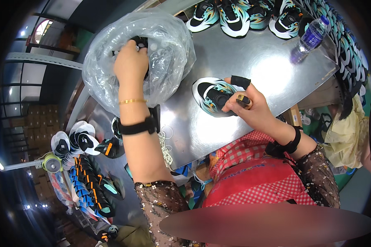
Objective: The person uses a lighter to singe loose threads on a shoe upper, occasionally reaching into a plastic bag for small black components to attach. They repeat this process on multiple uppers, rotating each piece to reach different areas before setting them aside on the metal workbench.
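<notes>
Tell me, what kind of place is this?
Probably a shoe factory or workshop: matching shoes crowd the far edge of a metal table, more shoes are bunched at the left, and what look like cardboard boxes are piled in the background.

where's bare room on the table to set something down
The metal table is bare between the row of shoes and the shoe at the right hand, bordered by the plastic bag and bottle; a smaller patch lies between that shoe and the white cords. The far edge is crowded with shoes.
</notes>
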Demonstrator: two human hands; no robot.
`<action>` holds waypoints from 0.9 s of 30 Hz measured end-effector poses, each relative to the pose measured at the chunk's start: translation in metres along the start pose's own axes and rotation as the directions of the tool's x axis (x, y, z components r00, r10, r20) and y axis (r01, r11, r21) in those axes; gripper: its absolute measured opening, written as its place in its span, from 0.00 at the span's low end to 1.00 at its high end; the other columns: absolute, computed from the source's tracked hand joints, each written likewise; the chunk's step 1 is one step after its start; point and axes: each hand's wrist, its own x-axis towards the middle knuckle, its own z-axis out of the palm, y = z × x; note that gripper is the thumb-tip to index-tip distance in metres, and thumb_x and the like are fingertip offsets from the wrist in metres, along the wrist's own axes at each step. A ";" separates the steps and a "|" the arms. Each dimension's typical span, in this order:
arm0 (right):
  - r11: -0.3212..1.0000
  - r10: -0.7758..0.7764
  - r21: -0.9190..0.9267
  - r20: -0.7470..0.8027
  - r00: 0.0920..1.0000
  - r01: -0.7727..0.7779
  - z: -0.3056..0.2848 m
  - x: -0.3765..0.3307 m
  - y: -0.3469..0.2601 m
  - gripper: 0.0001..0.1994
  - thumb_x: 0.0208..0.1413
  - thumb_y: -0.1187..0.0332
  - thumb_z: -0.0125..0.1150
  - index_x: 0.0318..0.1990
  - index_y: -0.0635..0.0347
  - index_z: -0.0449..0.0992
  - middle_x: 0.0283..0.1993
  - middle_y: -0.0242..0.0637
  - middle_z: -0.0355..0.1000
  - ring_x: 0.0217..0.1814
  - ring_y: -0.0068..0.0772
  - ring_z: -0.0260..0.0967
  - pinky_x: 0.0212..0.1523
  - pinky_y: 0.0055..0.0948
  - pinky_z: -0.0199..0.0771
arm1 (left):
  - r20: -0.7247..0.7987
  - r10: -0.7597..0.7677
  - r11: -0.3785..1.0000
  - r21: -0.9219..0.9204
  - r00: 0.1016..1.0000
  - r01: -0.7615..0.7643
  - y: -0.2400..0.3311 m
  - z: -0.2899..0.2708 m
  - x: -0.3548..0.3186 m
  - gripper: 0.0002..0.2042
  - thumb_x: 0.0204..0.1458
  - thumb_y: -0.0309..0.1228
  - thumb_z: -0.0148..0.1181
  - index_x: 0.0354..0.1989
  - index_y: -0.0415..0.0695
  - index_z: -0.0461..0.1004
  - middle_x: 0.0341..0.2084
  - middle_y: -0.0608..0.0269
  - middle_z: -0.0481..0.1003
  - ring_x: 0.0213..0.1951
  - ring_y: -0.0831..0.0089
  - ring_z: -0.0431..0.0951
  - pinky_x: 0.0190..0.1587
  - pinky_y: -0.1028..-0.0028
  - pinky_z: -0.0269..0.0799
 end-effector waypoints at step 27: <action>0.928 -0.229 -0.321 -0.090 0.969 0.189 -0.005 0.001 0.022 0.09 0.48 0.67 0.66 0.28 0.61 0.73 0.18 0.32 0.69 0.18 0.22 0.65 0.20 0.24 0.62 | 0.568 -0.082 -0.467 -0.748 0.819 0.472 0.069 0.030 -0.187 0.10 0.54 0.20 0.53 0.44 0.41 0.70 0.41 0.57 0.74 0.31 0.78 0.75 0.32 0.81 0.76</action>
